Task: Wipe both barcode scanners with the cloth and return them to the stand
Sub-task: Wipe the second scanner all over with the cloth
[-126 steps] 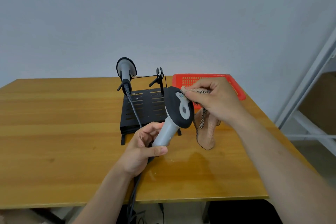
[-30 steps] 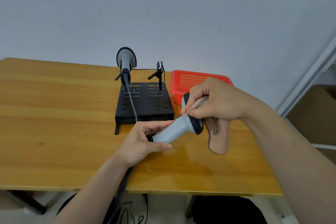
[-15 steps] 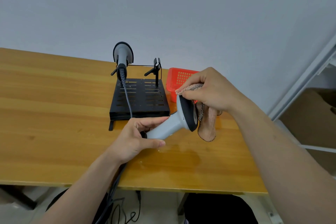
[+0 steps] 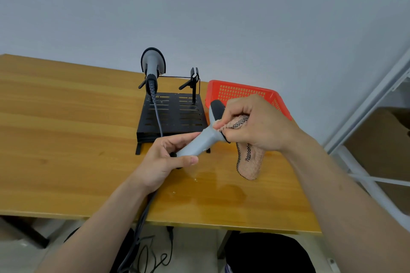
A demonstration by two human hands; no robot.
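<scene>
Nearest us, a dark cable (image 4: 143, 217) drops off the near edge of the wooden table (image 4: 66, 150) and runs up under the left hand (image 4: 164, 162). We see that hand wrapped round the grey handle of the handheld scanner (image 4: 199, 143), thumb along the near side, holding it above the tabletop with the head angled up and right. The right hand (image 4: 257, 126) sits just right of it, fingers curled, pinching the pink cloth (image 4: 251, 162) against the scanner where handle meets head (checked black-and-white trim on the cloth edge). The rest of the cloth hangs below the hand; we can't tell if its tip touches the wood. Farther back, the black slotted stand (image 4: 175, 115) sits on the table. Its left cradle carries the second scanner (image 4: 153, 64), head up, cord trailing down over the base toward us. The right cradle (image 4: 194, 76) is a bare black fork. Right of the stand, a red mesh basket (image 4: 244, 93), partly hidden by the right hand. Plain wall behind, white frame (image 4: 377, 95) far right.
</scene>
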